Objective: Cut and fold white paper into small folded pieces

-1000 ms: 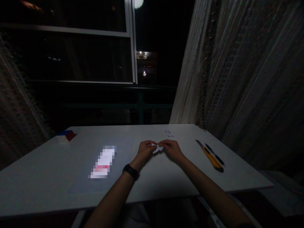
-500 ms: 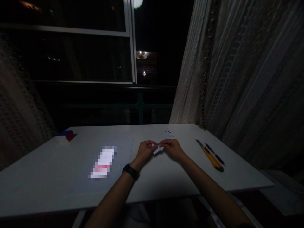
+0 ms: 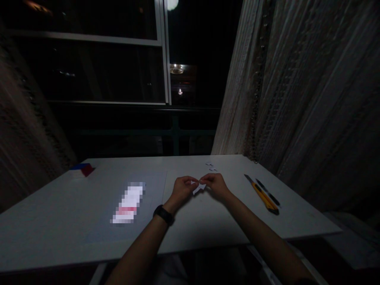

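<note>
A small white folded piece of paper point(image 3: 198, 187) is pinched between both hands just above the white table point(image 3: 208, 221). My left hand point(image 3: 181, 190), with a dark watch on its wrist, grips the paper's left side with closed fingers. My right hand point(image 3: 215, 185) pinches the right side, fingertips almost touching the left hand's. Much of the paper is hidden by the fingers.
A yellow utility knife point(image 3: 263, 194) and a dark pen point(image 3: 268, 192) lie to the right. Small paper scraps point(image 3: 210, 166) sit behind the hands. A blurred white and red item point(image 3: 129, 202) lies on the left, a red-blue block point(image 3: 80, 170) at the far left corner. Curtains hang on both sides.
The hands stay in place; the fingers have shifted slightly on the paper, which now shows a little less between them.
</note>
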The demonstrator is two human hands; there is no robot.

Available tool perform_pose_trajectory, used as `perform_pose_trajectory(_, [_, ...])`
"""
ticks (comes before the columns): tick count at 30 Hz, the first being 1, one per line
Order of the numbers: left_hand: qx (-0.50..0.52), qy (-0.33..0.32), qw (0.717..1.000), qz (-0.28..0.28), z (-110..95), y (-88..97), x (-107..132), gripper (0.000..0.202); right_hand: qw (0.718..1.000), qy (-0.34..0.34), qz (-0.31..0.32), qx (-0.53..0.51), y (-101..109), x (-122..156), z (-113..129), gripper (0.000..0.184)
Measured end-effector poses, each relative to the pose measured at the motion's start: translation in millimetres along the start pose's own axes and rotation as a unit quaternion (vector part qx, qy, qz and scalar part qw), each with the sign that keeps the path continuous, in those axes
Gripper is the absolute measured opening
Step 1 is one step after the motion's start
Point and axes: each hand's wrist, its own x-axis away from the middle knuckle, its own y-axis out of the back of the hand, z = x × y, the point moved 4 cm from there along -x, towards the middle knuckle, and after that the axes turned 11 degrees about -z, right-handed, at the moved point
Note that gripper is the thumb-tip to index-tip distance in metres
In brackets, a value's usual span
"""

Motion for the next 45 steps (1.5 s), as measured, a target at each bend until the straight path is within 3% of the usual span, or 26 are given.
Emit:
perform_pose_trajectory(11, [0.009, 0.009, 1.0, 0.018, 2.2, -1.4, -1.0, 0.027, 0.994, 0.01, 0.11, 0.009, 4.1, -1.2, 7.0, 0.022])
perform_pose_trajectory(17, [-0.007, -0.006, 1.0, 0.008, -1.9, -0.7, 0.0, 0.029, 0.998, 0.024, 0.057, 0.006, 3.9, -1.6, 10.0, 0.018])
perform_pose_trajectory(23, [-0.02, -0.041, 0.999, 0.013, -3.2, -2.8, 0.6, 0.027, 1.0, -0.01, 0.005, -0.024, 5.2, -4.5, 4.2, 0.023])
perform_pose_trajectory(33, [-0.134, -0.138, 0.981, -0.004, -5.2, -2.5, 4.0, 0.027, 0.998, -0.051, -0.004, -0.034, 2.1, -3.1, -2.5, 0.022])
perform_pose_trajectory(40, [-0.18, -0.121, 0.976, -0.005, -1.2, -2.9, 2.2, 0.032, 1.0, 0.013, -0.012, 0.02, 0.6, 0.3, 5.4, 0.013])
perform_pose_trajectory(45, [-0.168, -0.116, 0.979, -0.012, 0.5, -0.7, 0.6, 0.031, 1.0, -0.003, 0.002, -0.013, -0.8, -1.0, 8.0, 0.015])
